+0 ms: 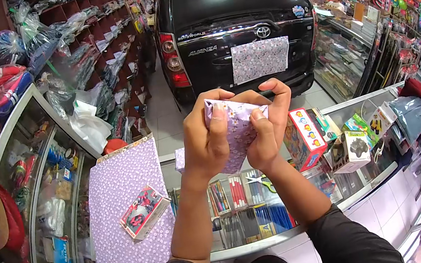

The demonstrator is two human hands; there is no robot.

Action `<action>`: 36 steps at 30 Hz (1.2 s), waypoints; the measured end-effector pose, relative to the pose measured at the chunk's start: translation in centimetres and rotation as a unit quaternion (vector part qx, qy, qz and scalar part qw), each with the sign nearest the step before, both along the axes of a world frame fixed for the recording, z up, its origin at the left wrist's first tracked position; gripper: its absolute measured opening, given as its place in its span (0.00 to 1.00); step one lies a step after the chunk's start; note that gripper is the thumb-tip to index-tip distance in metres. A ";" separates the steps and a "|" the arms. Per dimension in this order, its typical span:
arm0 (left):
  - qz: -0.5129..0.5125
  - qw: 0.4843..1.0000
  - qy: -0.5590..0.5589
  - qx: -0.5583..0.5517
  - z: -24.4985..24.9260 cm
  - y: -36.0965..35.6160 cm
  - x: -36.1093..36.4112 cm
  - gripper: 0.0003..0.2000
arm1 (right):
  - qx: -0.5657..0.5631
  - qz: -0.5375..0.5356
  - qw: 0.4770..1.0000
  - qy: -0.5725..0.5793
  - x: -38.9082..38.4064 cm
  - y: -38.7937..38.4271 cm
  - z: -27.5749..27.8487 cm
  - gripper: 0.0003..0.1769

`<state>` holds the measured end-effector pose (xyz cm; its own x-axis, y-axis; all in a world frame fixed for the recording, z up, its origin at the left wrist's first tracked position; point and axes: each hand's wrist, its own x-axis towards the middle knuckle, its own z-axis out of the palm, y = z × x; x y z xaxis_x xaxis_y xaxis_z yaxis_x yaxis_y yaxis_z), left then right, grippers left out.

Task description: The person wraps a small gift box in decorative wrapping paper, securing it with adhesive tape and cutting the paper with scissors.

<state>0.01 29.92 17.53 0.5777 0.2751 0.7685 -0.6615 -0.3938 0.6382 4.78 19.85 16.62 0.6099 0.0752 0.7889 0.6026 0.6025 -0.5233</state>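
A small package wrapped in lilac floral paper (238, 138) is held up over the glass counter. My left hand (203, 138) grips its left side, thumb pressed on the near face near the top. My right hand (270, 135) grips the right side, its thumb on the upper right corner and its index finger raised. The paper looks folded along the top edge; the far side is hidden. Below my hands, scissors (266, 182) with green handles lie on the counter. To the left, a toy box (145, 212) rests on a sheet of lilac floral wrapping paper (116, 204).
Several boxed toys (304, 137) stand on the glass counter (253, 248) at right, with pens and pencils showing under the glass. A glass display case (57, 203) is on the left. Beyond the counter stands a parked black car (211, 69).
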 end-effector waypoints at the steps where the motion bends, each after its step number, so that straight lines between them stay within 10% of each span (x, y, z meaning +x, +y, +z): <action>1: 0.005 1.000 -0.004 0.007 0.2 -0.1 -0.1 0.20 | 0.008 0.005 1.000 0.004 0.0 0.1 -0.1 0.27; 36: -0.058 0.998 -0.020 0.009 0.3 -0.1 -0.6 0.29 | 0.035 0.051 0.996 -0.072 -0.2 0.1 -1.0 0.25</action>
<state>-0.61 29.79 17.81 0.5744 0.1930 0.7955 -0.7278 -0.3242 0.6042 4.60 19.93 15.63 0.4822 0.0726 0.8731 0.6027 0.6958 -0.3907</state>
